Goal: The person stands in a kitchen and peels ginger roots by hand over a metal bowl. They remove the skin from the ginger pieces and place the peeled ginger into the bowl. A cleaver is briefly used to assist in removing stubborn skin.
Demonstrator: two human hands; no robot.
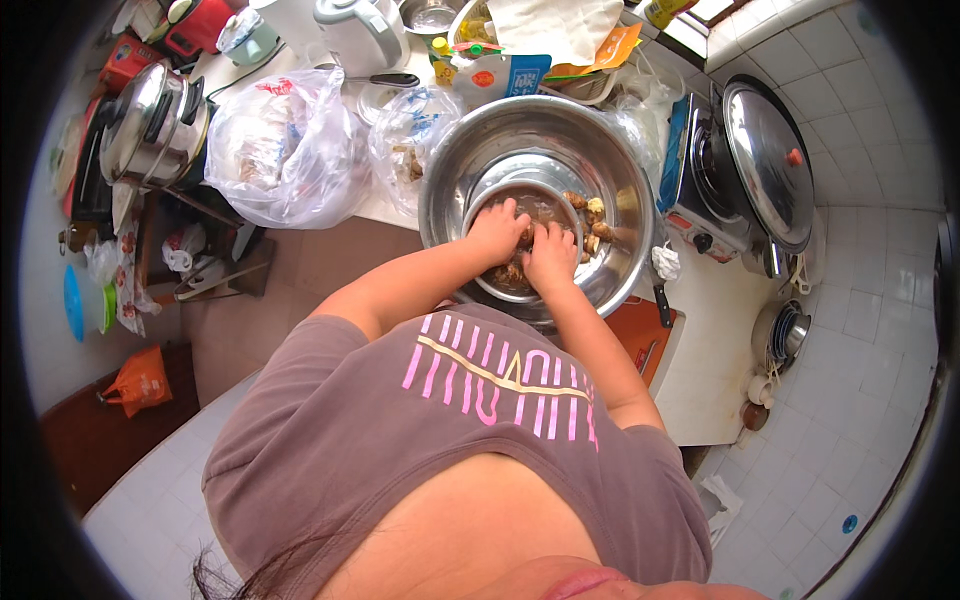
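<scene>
A wide stainless steel basin stands on the counter in front of me. Inside it sits a smaller metal bowl with murky brown water. My left hand and my right hand are both in this bowl, fingertips partly under the water. Between them they hold a brown, rough-skinned tuber, which the fingers partly hide. More brown tubers lie in the water near my wrists. Several others, one showing pale flesh, rest in the large basin to the right of the bowl.
Plastic bags and a smaller clear bag stand left of the basin. To its right are a gas stove, a lidded wok, a black-handled knife and an orange board. Behind stands an electric kettle.
</scene>
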